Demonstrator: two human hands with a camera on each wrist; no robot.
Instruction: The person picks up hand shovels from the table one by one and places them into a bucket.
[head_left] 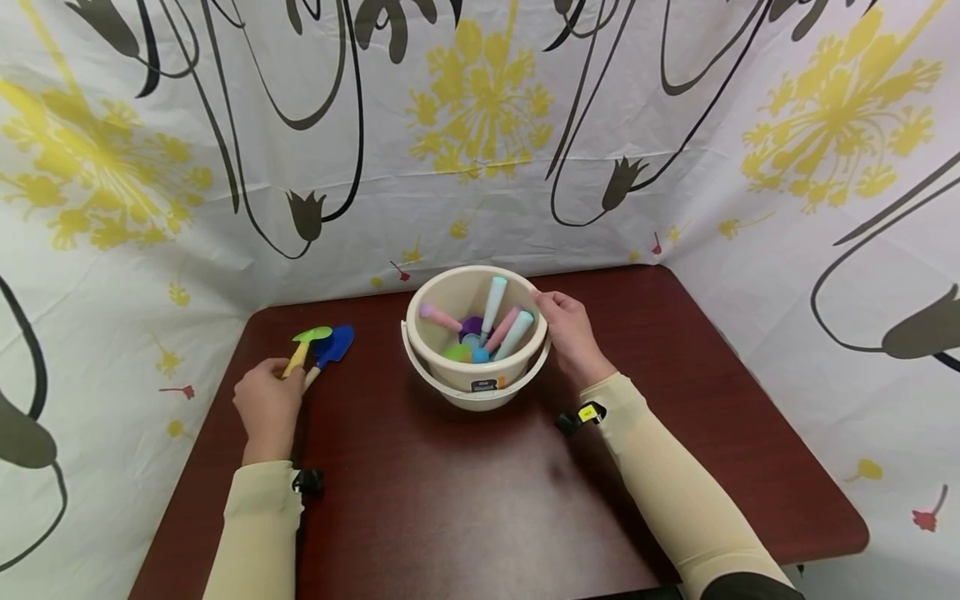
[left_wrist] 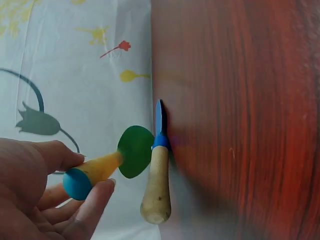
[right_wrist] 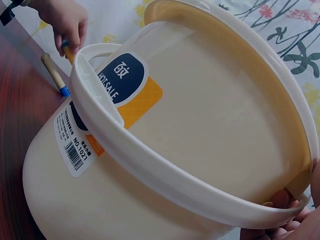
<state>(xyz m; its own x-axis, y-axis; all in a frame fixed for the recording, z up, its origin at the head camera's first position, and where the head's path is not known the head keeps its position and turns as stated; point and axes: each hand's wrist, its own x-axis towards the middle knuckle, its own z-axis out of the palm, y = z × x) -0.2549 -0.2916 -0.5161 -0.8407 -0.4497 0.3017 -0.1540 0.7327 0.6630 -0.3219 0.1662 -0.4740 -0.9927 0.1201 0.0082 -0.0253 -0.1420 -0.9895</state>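
My left hand pinches the yellow handle of a small green-headed toy shovel with a blue end cap, over the table's left side. Close beside it lies a blue toy shovel with a wooden handle. My right hand grips the right side of a cream bucket, which sits nested inside another cream bucket. Several toy tools with pink and pale blue handles lean inside the upper bucket; their lower ends partly hide one another.
The dark red wooden table has its left edge just beside the left hand. A white patterned cloth hangs behind the table and along both sides. The lower bucket's white handle hangs down in front.
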